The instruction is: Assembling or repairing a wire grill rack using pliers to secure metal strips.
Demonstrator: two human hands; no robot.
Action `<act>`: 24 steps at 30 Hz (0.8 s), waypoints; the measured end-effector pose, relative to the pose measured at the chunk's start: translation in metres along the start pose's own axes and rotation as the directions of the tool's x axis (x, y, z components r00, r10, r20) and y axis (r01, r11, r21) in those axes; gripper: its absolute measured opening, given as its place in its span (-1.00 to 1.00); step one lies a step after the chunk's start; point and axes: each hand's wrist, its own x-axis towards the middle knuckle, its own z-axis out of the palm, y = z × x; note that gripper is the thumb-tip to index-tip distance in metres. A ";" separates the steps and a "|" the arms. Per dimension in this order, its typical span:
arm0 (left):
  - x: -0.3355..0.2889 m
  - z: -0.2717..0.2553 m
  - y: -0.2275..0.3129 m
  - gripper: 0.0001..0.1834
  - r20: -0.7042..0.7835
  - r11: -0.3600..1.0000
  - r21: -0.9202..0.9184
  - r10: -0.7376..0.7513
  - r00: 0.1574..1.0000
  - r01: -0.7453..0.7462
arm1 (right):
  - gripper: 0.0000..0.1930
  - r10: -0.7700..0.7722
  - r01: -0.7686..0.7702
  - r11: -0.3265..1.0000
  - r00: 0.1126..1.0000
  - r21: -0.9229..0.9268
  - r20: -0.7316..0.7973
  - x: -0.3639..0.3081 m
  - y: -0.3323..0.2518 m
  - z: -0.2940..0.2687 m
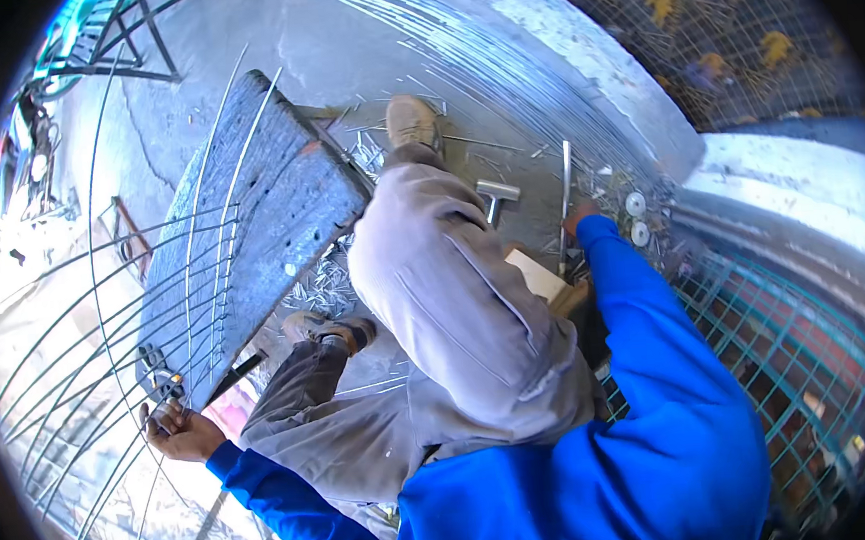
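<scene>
My left hand point(185, 434) is at the lower left with its fingers curled. What they close on is too small to make out. Just above it, a tool with a yellow part point(165, 377) sits at the near corner of a worn wooden board point(282, 195). Across that board lies a lattice of bent metal rods point(172, 278), its long ends curving off to the left. On the other side of my legs, my right hand point(578, 220) appears closed around an upright metal rod point(566, 172). A hammer point(497, 193) lies left of it, near my knee.
Long thin rods point(498, 60) run along the floor beside a low concrete ledge point(588, 48). Short cut metal pieces point(323, 286) are scattered around the board and my shoes. A teal wire grid point(759, 347) stands at the right, near two round white discs point(636, 218).
</scene>
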 end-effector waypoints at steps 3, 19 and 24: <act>0.010 -0.024 0.008 -0.66 -0.057 1.000 0.014 0.024 0.998 -0.023 | -0.32 -0.050 0.049 0.999 0.995 0.010 0.084 -0.001 -0.021 0.012; 0.006 0.001 -0.009 -0.64 0.004 0.984 -0.174 0.036 0.999 -0.035 | -0.58 -0.302 0.514 0.813 0.774 0.274 -0.557 -0.082 -0.047 -0.169; 0.006 -0.002 -0.024 -0.54 0.015 0.988 -0.149 0.031 0.999 -0.028 | -0.58 -0.338 0.707 0.544 0.677 0.452 -0.654 -0.313 -0.140 -0.312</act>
